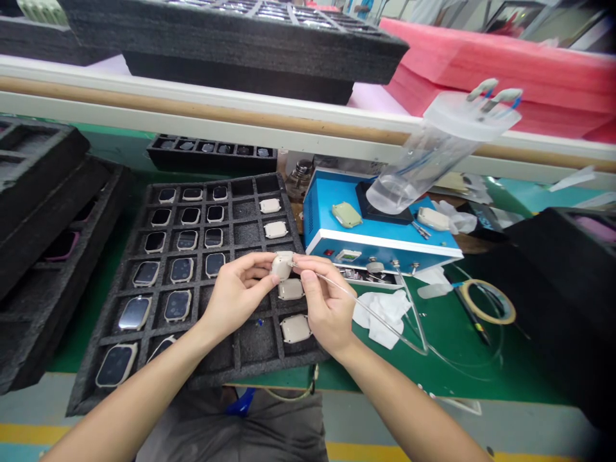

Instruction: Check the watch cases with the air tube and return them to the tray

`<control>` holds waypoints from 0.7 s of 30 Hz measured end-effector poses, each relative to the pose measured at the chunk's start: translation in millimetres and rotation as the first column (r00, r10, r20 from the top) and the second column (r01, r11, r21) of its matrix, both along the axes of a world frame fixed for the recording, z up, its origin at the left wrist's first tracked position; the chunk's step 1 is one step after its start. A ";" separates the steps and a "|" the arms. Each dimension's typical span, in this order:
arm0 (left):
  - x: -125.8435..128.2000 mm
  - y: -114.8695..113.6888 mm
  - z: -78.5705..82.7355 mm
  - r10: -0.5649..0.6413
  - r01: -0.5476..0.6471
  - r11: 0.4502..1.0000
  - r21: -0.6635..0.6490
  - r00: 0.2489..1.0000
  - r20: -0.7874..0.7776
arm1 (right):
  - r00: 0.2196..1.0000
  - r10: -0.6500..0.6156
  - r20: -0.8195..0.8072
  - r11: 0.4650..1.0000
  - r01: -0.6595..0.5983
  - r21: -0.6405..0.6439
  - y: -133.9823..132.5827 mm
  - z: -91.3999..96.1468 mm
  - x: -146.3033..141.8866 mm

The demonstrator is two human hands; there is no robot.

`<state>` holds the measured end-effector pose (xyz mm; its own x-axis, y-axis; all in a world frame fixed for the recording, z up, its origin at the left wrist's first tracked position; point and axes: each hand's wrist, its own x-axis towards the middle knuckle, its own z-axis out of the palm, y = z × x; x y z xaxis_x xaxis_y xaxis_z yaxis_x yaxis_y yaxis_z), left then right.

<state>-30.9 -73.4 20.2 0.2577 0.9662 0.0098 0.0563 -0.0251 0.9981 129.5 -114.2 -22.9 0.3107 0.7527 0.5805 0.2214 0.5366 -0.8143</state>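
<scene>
Above the gridded black foam tray [246, 210], head view: a person's two bare hands meet over its right-hand column, around a small beige, rounded-square watch case [281, 265].
Left hand [238, 292]: the grip is clamped on the watch case, thumb and fingertips pinching it from the left and holding it tilted.
Right hand [330, 308]: the grip is closed on a thin, clear flexible tube [370, 312], whose narrow tip points at the case's right edge; I cannot tell whether tip and case touch.
Tray pockets: dark-screened, square watch faces with pale frames [178, 305] fill much of the three left columns; more beige cases [295, 328] lie in the right column, two farther away than the hands and two nearer.
Blue metal box with a white front panel [317, 202]: it stands behind the right hand, bearing a pale green case [346, 215] and a tilted, clear plastic cylinder [416, 170].
Green table [510, 375]: a crumpled white cloth [385, 314] and a yellowish ring of tape [511, 311] lie right of the tray.
Left edge: stacked black foam trays [43, 199].
Pale shelf with a wooden strip [144, 109]: it crosses behind, carrying red foam sheets [529, 90] at right.
</scene>
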 end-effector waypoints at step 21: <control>-1.3 1.1 -3.5 0.000 0.000 1.000 0.000 1.000 -0.020 | 1.000 0.019 -0.007 1.000 -0.019 -0.005 -0.1 0.5 0.6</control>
<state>-32.2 -72.3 16.7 0.2583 0.9660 0.0045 0.0761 -0.0250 0.9968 130.2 -114.3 -22.5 0.3003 0.7614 0.5745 0.2061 0.5363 -0.8185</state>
